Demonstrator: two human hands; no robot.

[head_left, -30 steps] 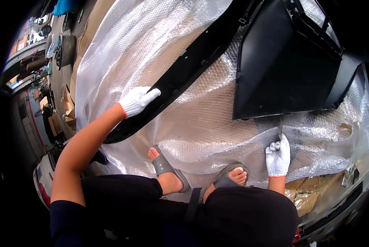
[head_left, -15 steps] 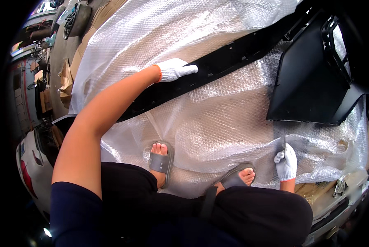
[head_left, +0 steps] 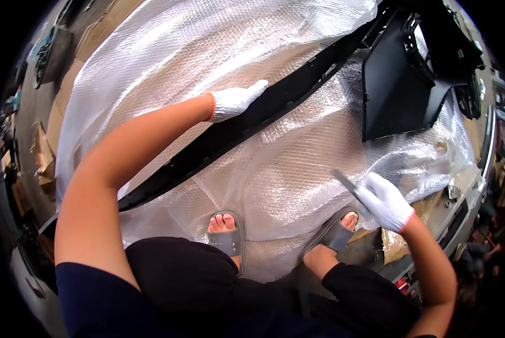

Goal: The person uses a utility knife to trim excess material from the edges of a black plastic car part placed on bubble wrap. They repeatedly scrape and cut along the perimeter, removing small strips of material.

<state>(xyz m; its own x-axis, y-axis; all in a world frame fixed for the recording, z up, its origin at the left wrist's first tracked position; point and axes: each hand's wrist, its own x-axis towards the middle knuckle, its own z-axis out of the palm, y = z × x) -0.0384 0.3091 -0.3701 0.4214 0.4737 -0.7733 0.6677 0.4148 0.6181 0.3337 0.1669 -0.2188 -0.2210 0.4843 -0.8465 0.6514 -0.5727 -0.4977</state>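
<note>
My left hand (head_left: 237, 103), in a white knitted glove with an orange cuff, grips the far edge of the long black plastic bumper (head_left: 269, 104). Some of its fingers are hidden along that edge. The bumper stretches diagonally over bubble wrap (head_left: 303, 163), and its wide end section (head_left: 396, 84) with an opening sits at the right. My right hand (head_left: 385, 200), gloved the same way, is closed around a flat grey blade-like tool (head_left: 344, 181). The tool's tip points up and left, above the bubble wrap and apart from the bumper.
My sandalled feet (head_left: 224, 228) stand at the near edge of the bubble wrap. Cardboard (head_left: 103, 34) shows along the far left, with a torn brown piece (head_left: 44, 152) beside it. A white car part (head_left: 30, 281) lies at lower left.
My right hand has risen from beside my knee, bringing the grey tool into clear sight. The bumper has tilted under my left hand, and my view has shifted to the right.
</note>
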